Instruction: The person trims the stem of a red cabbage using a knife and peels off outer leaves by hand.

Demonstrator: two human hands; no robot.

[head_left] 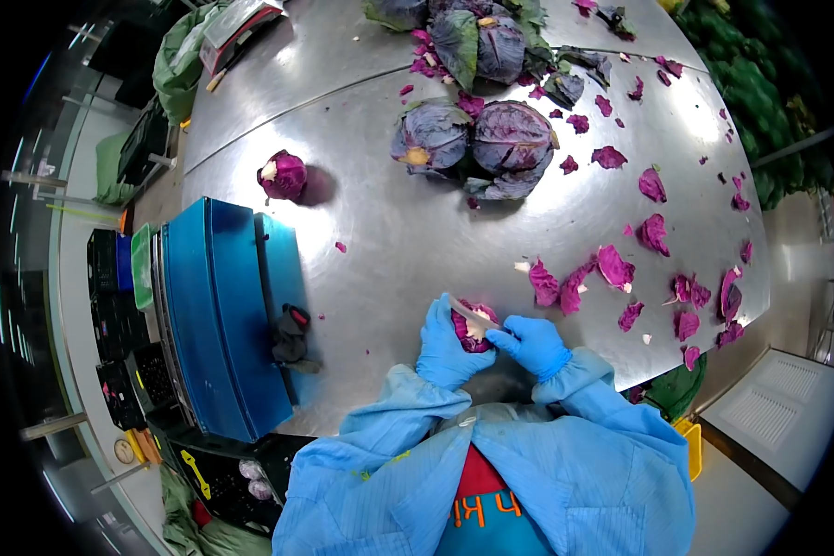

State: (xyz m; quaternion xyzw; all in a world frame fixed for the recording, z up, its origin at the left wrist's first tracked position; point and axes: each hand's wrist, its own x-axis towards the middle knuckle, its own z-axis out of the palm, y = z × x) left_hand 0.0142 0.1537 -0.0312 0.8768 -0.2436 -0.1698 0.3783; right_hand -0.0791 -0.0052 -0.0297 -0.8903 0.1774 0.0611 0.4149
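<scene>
Near the front edge of the table, my left hand (pixel 445 348) in a blue glove cups a trimmed red cabbage (pixel 473 344) from the left side. Its pale cut stem end faces up. My right hand (pixel 534 347), also gloved, is closed round the handle of a knife, most of which is hidden by the fingers. The knife blade (pixel 477 316) lies across the cabbage's stem end, its tip close to my left fingers. Another trimmed red cabbage (pixel 284 176) rests alone further left. Untrimmed red cabbages (pixel 512 139) with dark outer leaves sit beyond my hands.
Torn purple leaves (pixel 652 233) are strewn over the right of the steel table (pixel 371 222). A blue metal box (pixel 227 315) stands at the left, a dark crumpled cloth-like item (pixel 291 335) beside it. Green net sacks (pixel 751 83) are at the far right, black crates (pixel 116 320) at the left.
</scene>
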